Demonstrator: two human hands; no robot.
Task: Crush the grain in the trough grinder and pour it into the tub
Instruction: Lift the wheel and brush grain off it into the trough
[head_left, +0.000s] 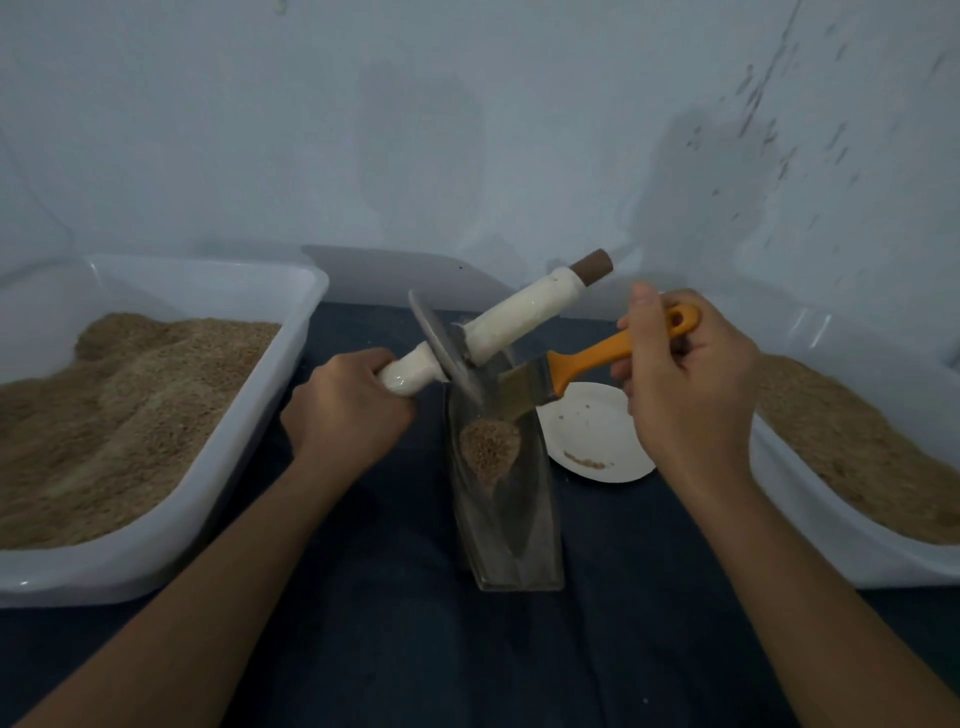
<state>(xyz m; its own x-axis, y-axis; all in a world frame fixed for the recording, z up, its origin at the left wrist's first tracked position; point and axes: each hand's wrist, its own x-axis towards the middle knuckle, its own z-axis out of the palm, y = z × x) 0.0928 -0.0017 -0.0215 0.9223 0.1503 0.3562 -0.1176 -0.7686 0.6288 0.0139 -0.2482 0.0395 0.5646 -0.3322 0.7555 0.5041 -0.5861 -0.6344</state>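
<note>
At nine o'clock of our view sits a white tub (291, 332) heaped with tan crushed grain (119, 410), resting on the dark blue cloth (395, 623). Moving toward centre, our left hand (348, 410) has its fingers curled tight round the near white handle of the grinder wheel (447, 348), whose metal disc is tilted, its far handle pointing up toward one o'clock. Just below the disc stands the narrow metal trough (514, 545), running toward six o'clock, with a small heap of grain (488, 447) in its far end. At the trough's two o'clock edge the bristles of an orange-handled brush (587, 358) touch the disc; our right hand (685, 384) pinches that handle, fingers closed round it. Beside the trough at three o'clock lies a white plate (597, 431) with a few crumbs. At the far right sits a second tub (810, 519), also holding grain.
</note>
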